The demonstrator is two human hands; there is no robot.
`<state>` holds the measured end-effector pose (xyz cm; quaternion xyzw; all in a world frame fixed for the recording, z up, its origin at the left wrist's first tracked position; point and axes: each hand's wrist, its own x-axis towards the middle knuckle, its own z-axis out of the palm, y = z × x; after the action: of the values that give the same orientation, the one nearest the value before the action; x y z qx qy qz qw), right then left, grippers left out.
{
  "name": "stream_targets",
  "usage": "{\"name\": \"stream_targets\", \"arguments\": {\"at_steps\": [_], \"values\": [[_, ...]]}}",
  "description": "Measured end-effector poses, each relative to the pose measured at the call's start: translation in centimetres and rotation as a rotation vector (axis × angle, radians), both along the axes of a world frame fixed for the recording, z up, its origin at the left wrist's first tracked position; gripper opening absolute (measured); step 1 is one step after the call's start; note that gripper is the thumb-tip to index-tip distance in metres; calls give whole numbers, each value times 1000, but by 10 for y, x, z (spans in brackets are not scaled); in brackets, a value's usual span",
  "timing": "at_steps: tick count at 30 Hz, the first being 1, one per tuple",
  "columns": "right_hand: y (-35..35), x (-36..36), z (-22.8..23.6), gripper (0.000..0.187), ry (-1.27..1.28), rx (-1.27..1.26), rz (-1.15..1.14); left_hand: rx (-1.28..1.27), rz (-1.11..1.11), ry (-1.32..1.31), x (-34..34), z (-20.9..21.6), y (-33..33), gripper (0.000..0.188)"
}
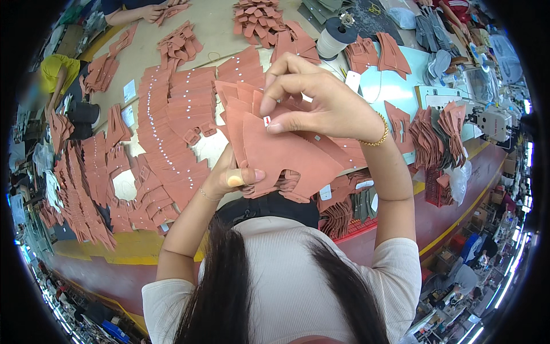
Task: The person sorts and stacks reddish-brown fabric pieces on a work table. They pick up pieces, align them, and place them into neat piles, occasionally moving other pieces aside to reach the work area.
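Observation:
A fanned stack of terracotta cut pieces [298, 155], flat and with notched openings at the lower edge, is held in front of my chest. My left hand [232, 178] grips its lower left side, thumb on top, with a yellow-tan band around the thumb. Above the stack, my right hand [323, 103] is bent in a pinch, thumb and index finger closed on a small white-and-red label [267, 121] at the top piece's face. Whether the label is stuck to the piece, I cannot tell. Another small white label [317, 137] sits on a piece below.
Overlapping rows of labelled terracotta pieces [186, 109] cover the table [212, 23]. A thread cone [337, 39] stands beyond my right hand; a sewing machine [494, 123] is at the right. Red baskets [433, 188] hang by the table edge. Another person's hands [154, 11] work at the far left.

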<state>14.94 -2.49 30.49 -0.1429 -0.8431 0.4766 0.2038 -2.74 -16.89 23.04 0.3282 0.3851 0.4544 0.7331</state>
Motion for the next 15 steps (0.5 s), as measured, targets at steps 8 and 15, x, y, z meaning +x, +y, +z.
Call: {"name": "stream_targets", "arguments": {"at_steps": [8,15], "values": [[-5,6,-23,14,109,-77,-9,-88,-33,-31,3,-5,-3,93],[5,53,-25,6,377,-374,-304,-145,7,-29,4,-16,-11,90]]}}
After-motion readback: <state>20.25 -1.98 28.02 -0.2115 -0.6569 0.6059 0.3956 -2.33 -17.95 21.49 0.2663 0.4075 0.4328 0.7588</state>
